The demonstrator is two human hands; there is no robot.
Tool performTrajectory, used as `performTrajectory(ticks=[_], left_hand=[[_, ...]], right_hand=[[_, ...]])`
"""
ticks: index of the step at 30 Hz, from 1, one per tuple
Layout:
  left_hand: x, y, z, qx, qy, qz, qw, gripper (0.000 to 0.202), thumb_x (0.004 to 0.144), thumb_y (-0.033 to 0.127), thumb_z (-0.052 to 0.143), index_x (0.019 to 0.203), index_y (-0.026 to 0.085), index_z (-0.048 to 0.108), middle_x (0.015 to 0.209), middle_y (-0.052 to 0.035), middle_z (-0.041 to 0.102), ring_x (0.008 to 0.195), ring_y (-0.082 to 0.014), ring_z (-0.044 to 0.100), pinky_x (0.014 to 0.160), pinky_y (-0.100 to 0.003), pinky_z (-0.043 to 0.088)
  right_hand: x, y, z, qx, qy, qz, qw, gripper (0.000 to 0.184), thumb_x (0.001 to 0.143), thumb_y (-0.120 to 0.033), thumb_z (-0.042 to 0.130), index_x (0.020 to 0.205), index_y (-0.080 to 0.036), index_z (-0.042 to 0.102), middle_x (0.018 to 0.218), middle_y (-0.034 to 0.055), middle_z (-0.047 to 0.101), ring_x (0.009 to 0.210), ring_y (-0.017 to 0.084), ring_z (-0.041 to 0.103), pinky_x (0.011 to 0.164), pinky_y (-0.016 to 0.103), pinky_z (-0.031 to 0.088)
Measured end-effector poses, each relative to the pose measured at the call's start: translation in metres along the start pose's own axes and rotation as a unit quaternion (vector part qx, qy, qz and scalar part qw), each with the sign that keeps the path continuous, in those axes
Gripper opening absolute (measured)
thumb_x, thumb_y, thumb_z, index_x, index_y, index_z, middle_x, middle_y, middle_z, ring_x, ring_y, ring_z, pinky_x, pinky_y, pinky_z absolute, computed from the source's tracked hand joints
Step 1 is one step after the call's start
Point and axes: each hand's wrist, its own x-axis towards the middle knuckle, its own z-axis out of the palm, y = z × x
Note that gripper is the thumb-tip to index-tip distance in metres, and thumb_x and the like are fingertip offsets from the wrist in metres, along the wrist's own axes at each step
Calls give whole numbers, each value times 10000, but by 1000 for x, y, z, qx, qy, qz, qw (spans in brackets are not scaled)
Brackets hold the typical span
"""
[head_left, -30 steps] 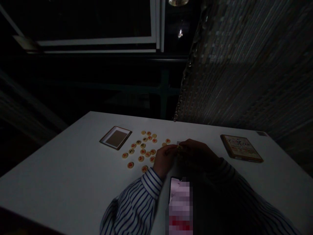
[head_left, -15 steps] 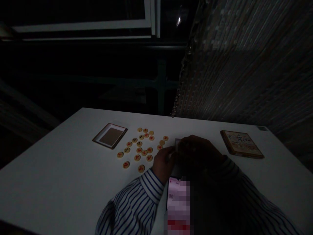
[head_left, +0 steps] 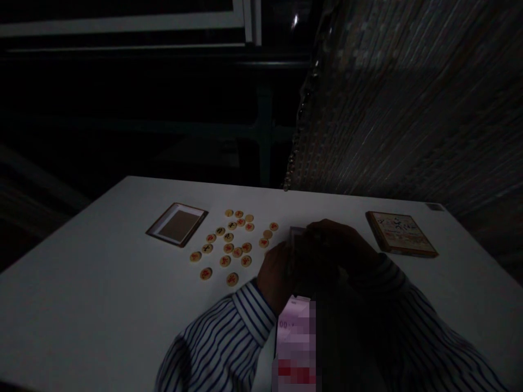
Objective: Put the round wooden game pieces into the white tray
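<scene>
My left hand (head_left: 275, 276) is closed around the near-left side of a small pale-edged box (head_left: 296, 233), in deep shadow. Over its right side curls my right hand (head_left: 345, 242), fingers bent down; what they grip is too dark to make out. To the left of my hands, several round Chinese chess pieces (head_left: 229, 247) with red or black characters are scattered on the white table (head_left: 102, 288). A few lie blank side up. Below my wrists, a lit phone (head_left: 292, 332) shows a pink screen, partly pixelated.
An open shallow tray (head_left: 177, 223) with a brown edge lies left of the pieces. At the right rests a flat wooden-edged box (head_left: 402, 233) with a printed lid. A bead curtain (head_left: 368, 136) hangs behind the table's far right edge.
The view has shifted slightly, so the table things sit a little further left and higher. More of the box's pale edge shows between my hands. The chess pieces keep their layout.
</scene>
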Motion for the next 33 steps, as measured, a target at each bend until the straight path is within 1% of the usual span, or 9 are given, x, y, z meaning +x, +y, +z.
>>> performTrajectory(ticks=[4, 7, 9, 14, 17, 22, 26, 30, 33], left_hand=[[-5, -2, 5, 31, 7, -23, 999, 380, 804, 278, 473, 1157, 137, 449, 1166, -143, 517, 1103, -239, 466, 913, -420, 420], [-6, -4, 5, 33, -11, -19, 999, 396, 794, 246, 487, 1173, 142, 434, 1194, -137, 498, 1129, -241, 441, 929, -427, 404], [-4, -3, 4, 30, -29, -14, 999, 395, 791, 238, 489, 1173, 150, 433, 1196, -129, 496, 1132, -239, 438, 923, -433, 404], [1, 2, -4, 42, -73, -2, 996, 364, 787, 241, 493, 1142, 163, 467, 1147, -121, 527, 1046, -226, 504, 882, -403, 424], [1, 3, -6, 75, -82, -1, 994, 376, 779, 282, 512, 1132, 159, 477, 1127, -121, 541, 1016, -233, 517, 883, -418, 410], [-2, 4, -4, 111, -71, -7, 991, 367, 798, 283, 496, 1146, 169, 475, 1127, -110, 548, 1041, -232, 497, 945, -446, 334], [-3, 5, -1, 125, -71, -11, 990, 345, 790, 257, 510, 1128, 189, 494, 1055, -76, 590, 1003, -211, 520, 955, -431, 325], [-5, 7, -1, 124, -56, -13, 991, 349, 786, 254, 521, 1129, 199, 497, 1050, -51, 600, 1018, -195, 512, 974, -410, 313], [-6, 8, -2, 121, -55, -9, 991, 330, 789, 250, 516, 1113, 192, 512, 1041, -48, 607, 1022, -199, 508, 979, -412, 308]], right_hand=[[0, 5, 1, -12, 3, 1, 1000, 278, 753, -271, 509, 1015, -188, 554, 948, 60, 622, 846, 169, 586, 736, 284, 461], [0, 6, -1, -27, 5, 14, 1000, 284, 743, -290, 524, 1004, -184, 562, 939, 63, 628, 825, 173, 590, 718, 289, 462], [-1, 7, -3, -24, 5, 14, 1000, 283, 734, -276, 529, 998, -182, 565, 946, 66, 630, 837, 173, 587, 729, 292, 457], [-2, 10, -6, -14, 32, 22, 999, 258, 742, -252, 500, 982, -185, 567, 921, 57, 641, 792, 153, 589, 703, 275, 455], [-3, 11, -8, -18, 39, 26, 999, 229, 753, -261, 482, 946, -182, 576, 880, 54, 650, 740, 148, 589, 669, 270, 453], [-3, 10, -14, -41, 15, 37, 998, 206, 750, -258, 486, 927, -198, 573, 837, 40, 648, 699, 145, 581, 623, 261, 440], [-4, 14, -13, -47, -3, 43, 998, 209, 747, -263, 491, 933, -211, 571, 841, 34, 650, 717, 151, 591, 624, 261, 436], [-7, 19, -10, -53, -10, 51, 997, 297, 720, -283, 532, 1010, -223, 551, 915, 39, 649, 766, 162, 598, 651, 271, 441], [-7, 18, -11, -67, -38, 58, 995, 273, 718, -280, 537, 983, -224, 570, 893, 35, 651, 749, 155, 593, 644, 264, 437]])
